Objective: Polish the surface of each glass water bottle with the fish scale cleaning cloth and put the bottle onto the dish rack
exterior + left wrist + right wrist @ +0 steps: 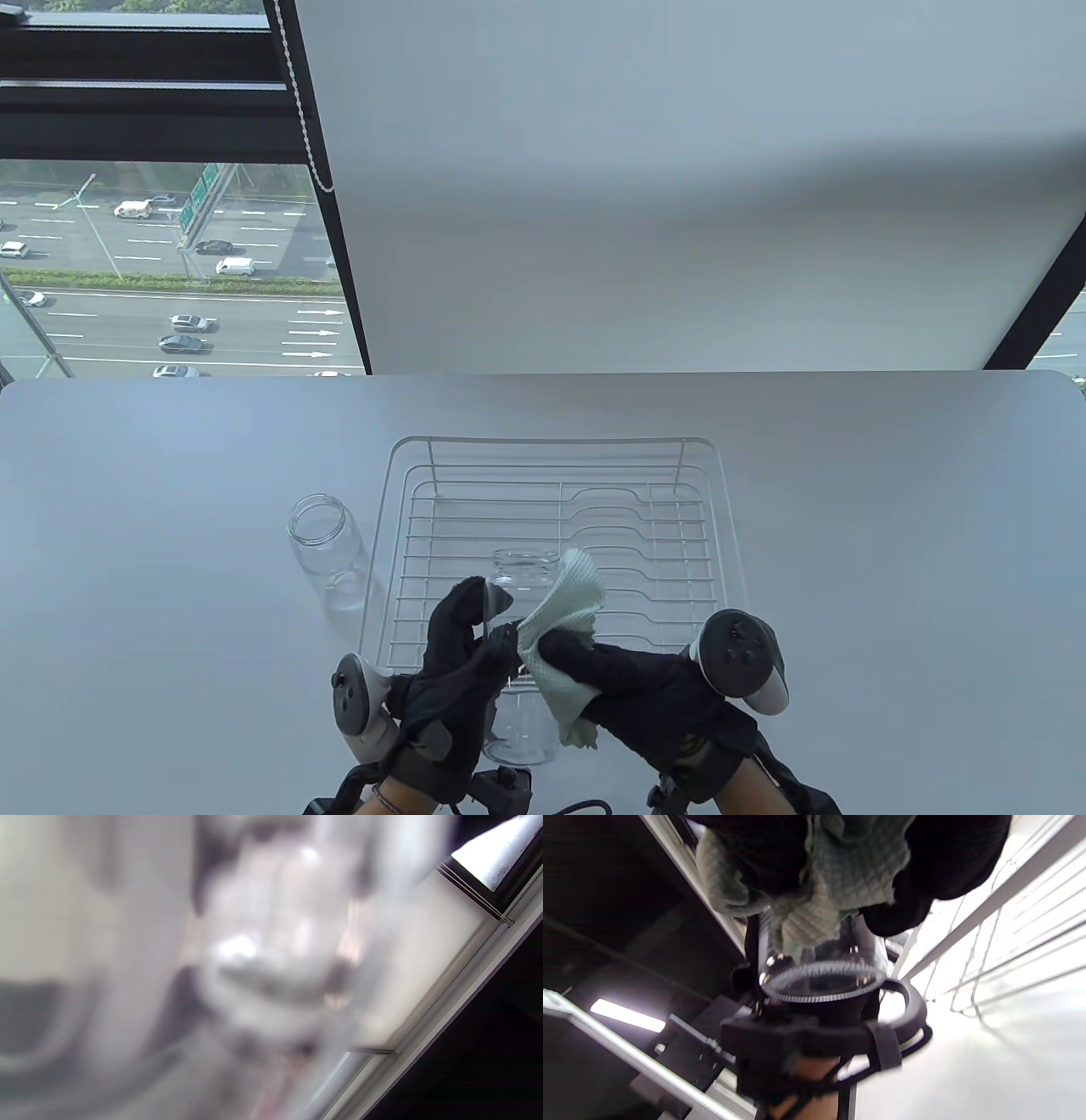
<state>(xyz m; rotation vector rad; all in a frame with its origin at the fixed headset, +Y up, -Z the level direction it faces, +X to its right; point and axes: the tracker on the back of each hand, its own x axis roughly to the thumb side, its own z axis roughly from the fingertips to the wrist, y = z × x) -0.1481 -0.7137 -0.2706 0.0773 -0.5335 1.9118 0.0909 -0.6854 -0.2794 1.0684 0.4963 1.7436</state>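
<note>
Centrally, low in the table view: two black-gloved hands met around one clear glass bottle [519,679], held tilted above the near edge of the white table [848,526].
Left hand: the left hand [454,671] gripped the bottle from the left, fingers curled round its side, a grey tracker strapped to its back.
Right hand: the right hand [645,688] clutched a bunched pale green cloth [560,628] and pressed it against the bottle's right side.
Cloth texture: a fine scale-like weave, clearest in the right wrist view, where the cloth [831,891] hung crumpled between dark glove fingers.
Held bottle shape: a cylindrical jar, wide open mouth pointing toward the top of the frame; only the right wrist view showed its round, ridged base [823,980].
Second bottle: another clear glass bottle [329,552] stood upright, left of centre, just beside the rack's left edge, untouched.
Dish rack: a white wire dish rack [721,526], rectangular with thin parallel bars, sat mid-table behind the hands, nothing resting in it.
Left wrist view: mostly a grey blur, too soft to read, with a slanted window frame at right.
Background: upper left of the table view showed a window over a road with cars.
</note>
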